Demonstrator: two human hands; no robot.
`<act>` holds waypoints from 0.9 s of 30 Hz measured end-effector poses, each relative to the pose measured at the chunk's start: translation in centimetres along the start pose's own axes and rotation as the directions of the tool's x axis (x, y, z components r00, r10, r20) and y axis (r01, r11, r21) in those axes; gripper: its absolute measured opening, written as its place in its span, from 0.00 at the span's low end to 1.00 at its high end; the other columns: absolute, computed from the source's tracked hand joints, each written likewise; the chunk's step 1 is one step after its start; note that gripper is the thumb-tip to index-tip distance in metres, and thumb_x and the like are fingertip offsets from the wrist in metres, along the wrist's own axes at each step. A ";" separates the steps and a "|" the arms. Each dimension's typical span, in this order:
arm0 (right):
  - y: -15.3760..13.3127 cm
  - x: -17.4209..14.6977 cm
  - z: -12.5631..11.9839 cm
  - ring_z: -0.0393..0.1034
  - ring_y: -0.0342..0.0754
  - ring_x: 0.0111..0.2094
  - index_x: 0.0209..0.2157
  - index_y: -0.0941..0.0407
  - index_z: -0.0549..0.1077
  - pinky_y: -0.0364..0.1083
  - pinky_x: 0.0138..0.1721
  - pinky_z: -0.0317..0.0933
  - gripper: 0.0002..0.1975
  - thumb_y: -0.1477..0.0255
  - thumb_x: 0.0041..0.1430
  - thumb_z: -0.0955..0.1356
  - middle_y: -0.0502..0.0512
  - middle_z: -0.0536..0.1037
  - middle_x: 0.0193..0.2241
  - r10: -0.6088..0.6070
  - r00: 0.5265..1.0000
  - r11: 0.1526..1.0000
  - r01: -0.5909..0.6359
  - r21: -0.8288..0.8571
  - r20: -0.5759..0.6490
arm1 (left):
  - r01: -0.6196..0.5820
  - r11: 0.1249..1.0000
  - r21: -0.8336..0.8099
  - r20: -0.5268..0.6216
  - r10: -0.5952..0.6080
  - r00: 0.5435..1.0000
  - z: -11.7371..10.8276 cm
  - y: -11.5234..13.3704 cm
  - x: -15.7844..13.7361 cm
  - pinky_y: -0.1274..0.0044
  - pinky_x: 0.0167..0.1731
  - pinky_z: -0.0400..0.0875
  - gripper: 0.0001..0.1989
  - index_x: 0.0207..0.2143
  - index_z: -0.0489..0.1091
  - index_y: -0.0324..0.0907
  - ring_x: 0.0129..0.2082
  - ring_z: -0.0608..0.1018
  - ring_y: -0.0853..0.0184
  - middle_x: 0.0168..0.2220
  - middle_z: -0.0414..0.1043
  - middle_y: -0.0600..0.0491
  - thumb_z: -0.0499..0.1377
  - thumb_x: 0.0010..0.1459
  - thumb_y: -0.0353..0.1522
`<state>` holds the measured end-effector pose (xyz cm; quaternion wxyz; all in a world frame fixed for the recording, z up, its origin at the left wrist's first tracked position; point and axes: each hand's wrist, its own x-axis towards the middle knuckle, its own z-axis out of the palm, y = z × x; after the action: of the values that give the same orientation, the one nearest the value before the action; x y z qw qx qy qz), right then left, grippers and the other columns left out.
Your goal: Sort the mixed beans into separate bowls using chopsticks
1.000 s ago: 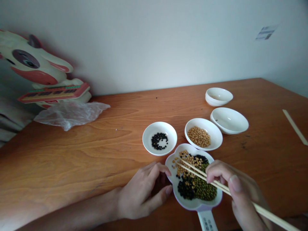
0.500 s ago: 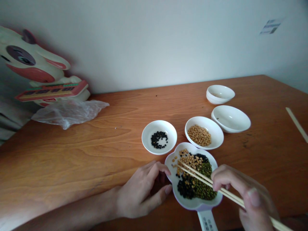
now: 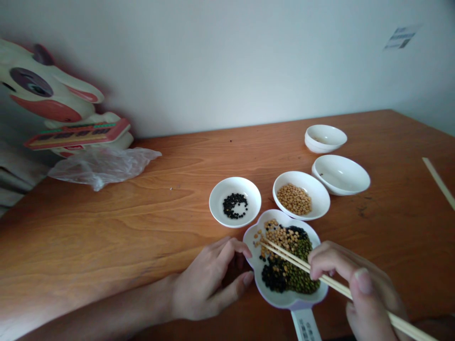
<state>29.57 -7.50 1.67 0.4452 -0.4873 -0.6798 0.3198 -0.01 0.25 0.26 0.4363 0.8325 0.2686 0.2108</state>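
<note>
My right hand (image 3: 359, 289) is closed around a pair of wooden chopsticks (image 3: 336, 285), their tips down among the yellow beans (image 3: 280, 235) at the dish's left side. These beans lie in a white flower-shaped dish (image 3: 253, 232) with a handle, along with black beans (image 3: 273, 278) and green beans (image 3: 302, 279). At the dish's left rim, my left hand (image 3: 213, 279) grips the edge with its curled forefinger and thumb. Whether a bean sits between the chopstick tips is hard to make out.
Behind the dish stand a bowl of black beans (image 3: 216, 208) and a bowl of yellow beans (image 3: 322, 208). Two more white bowls (image 3: 350, 182) are at the back right. A pale stick (image 3: 439, 182) lies far right. A plastic bag (image 3: 103, 168) rests before a cow-shaped toy keyboard (image 3: 78, 135).
My right hand and the chopsticks have shifted slightly left, the tips staying at the yellow beans. The left hand stays at the rim.
</note>
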 end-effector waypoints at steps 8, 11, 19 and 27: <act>0.3 -0.1 0.1 0.73 0.53 0.29 0.32 0.52 0.76 0.50 0.30 0.64 0.31 0.55 0.79 0.51 0.56 0.75 0.27 -0.004 0.998 0.999 0.007 0.048 -0.066 | -0.016 1.000 0.007 -0.009 0.016 1.000 -0.1 0.1 0.0 0.77 0.33 0.70 0.13 0.54 0.61 0.47 0.33 0.73 0.68 0.40 0.71 0.54 0.60 0.70 0.30; 0.4 -0.2 0.1 0.72 0.53 0.28 0.31 0.52 0.77 0.50 0.30 0.64 0.33 0.51 0.78 0.51 0.57 0.75 0.27 0.008 0.997 0.997 -0.003 0.072 -0.071 | -0.008 1.000 0.003 0.003 0.008 1.000 -0.1 0.1 0.1 0.77 0.32 0.70 0.13 0.54 0.61 0.47 0.33 0.73 0.68 0.40 0.71 0.54 0.59 0.70 0.30; -0.4 0.4 0.4 0.71 0.50 0.26 0.30 0.52 0.77 0.48 0.26 0.62 0.35 0.47 0.76 0.53 0.56 0.76 0.27 0.034 0.995 0.997 -0.028 0.068 -0.089 | -0.021 1.000 -0.018 -0.016 0.021 1.000 -0.1 0.3 0.2 0.77 0.32 0.70 0.12 0.53 0.63 0.45 0.32 0.72 0.68 0.38 0.71 0.54 0.59 0.71 0.31; -0.8 0.9 0.7 0.71 0.50 0.26 0.30 0.53 0.76 0.48 0.27 0.62 0.34 0.48 0.77 0.52 0.55 0.75 0.26 0.010 0.998 0.999 -0.007 0.054 -0.057 | -0.022 1.000 -0.006 -0.017 0.022 1.000 -0.2 0.2 0.1 0.76 0.32 0.72 0.12 0.54 0.63 0.45 0.33 0.73 0.67 0.38 0.72 0.52 0.60 0.70 0.31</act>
<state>28.53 -6.96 2.39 0.4760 -0.4870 -0.6560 0.3255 0.05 0.34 0.54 0.4342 0.8324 0.2623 0.2234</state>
